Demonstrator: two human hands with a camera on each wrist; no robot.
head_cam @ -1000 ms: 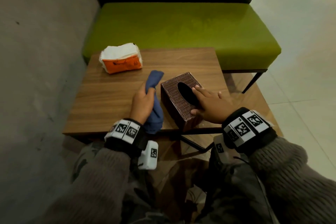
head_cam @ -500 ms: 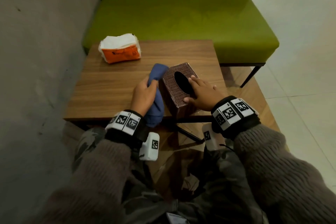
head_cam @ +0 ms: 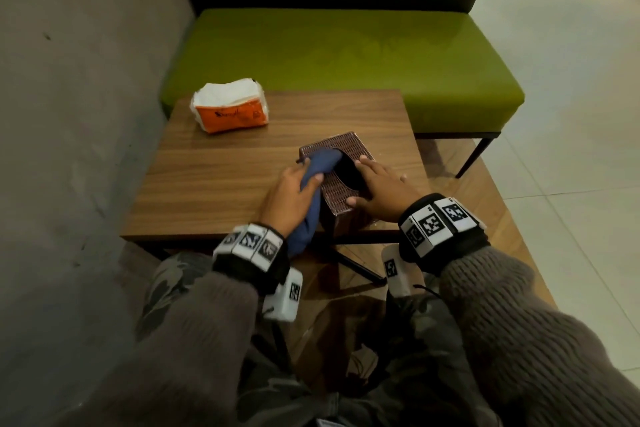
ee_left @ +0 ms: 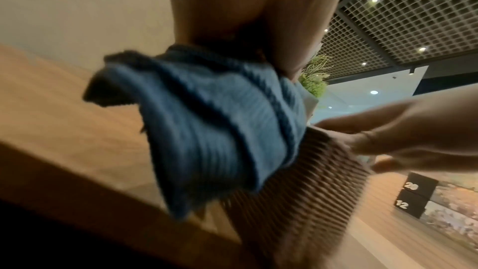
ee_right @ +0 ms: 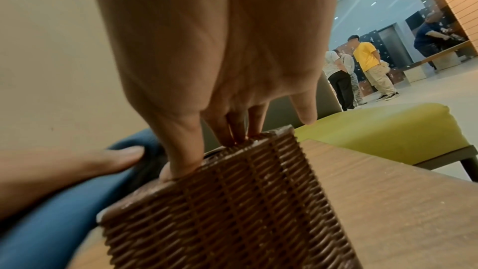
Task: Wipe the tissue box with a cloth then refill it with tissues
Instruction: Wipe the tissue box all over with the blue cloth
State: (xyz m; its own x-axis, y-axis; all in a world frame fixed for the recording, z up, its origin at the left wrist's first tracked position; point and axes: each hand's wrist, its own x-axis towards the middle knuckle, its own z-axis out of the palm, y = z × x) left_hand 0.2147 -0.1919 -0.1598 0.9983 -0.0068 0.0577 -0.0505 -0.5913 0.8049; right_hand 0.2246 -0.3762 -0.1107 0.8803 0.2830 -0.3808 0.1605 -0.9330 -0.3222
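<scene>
A brown woven tissue box (head_cam: 349,149) with an oval slot stands near the front edge of the wooden table (head_cam: 221,177). My left hand (head_cam: 289,194) grips a bunched blue cloth (head_cam: 320,165) and presses it on the left part of the box top, at the slot's rim. The cloth's tail hangs past the table's front edge. In the left wrist view the cloth (ee_left: 207,130) lies against the box (ee_left: 310,201). My right hand (head_cam: 375,189) lies flat on the right of the box top, its fingers (ee_right: 232,130) straight and the thumb at the near edge. The box's left side is hidden by the cloth.
An orange and white tissue pack (head_cam: 230,111) lies at the table's far left corner. A green bench (head_cam: 346,55) stands right behind the table, a grey wall (head_cam: 69,114) on the left. Several people (ee_right: 362,69) stand far off on the right.
My left hand has carried the cloth from the box's left side up onto its top. My right hand has stayed on the box.
</scene>
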